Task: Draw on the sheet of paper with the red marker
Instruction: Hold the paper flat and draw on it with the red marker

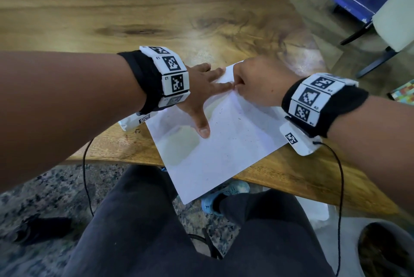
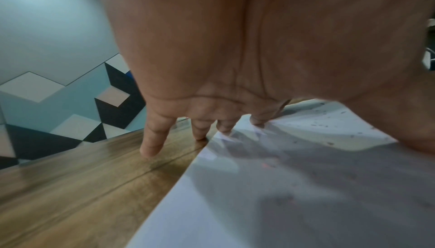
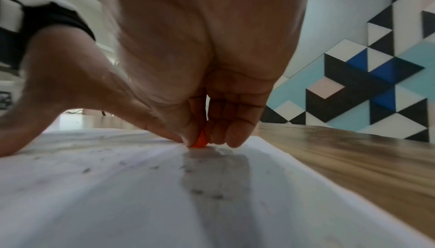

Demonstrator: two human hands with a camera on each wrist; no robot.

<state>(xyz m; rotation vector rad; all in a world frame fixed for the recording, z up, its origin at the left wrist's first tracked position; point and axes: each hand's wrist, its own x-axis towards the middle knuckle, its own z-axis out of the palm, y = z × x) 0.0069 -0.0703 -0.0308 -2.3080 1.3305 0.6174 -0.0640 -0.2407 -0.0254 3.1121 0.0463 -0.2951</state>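
A white sheet of paper (image 1: 224, 142) lies slanted on the wooden table (image 1: 156, 19), its near corner hanging over the front edge. My left hand (image 1: 201, 97) lies flat with spread fingers on the sheet's upper left part; in the left wrist view its fingertips (image 2: 150, 149) touch wood and the paper (image 2: 282, 187). My right hand (image 1: 257, 84) is curled at the sheet's far corner. In the right wrist view, its fingers pinch the red marker (image 3: 199, 140), whose lower end touches the paper (image 3: 141, 196). The rest of the marker is hidden inside the fist.
The table's front edge (image 1: 112, 160) runs just below my arms, with my legs (image 1: 179, 232) and a blue shoe (image 1: 215, 200) beneath. A chair with a black frame (image 1: 380, 52) stands to the right. Cables (image 1: 86, 175) hang from both wristbands. A patterned wall (image 3: 376, 84) lies beyond the table.
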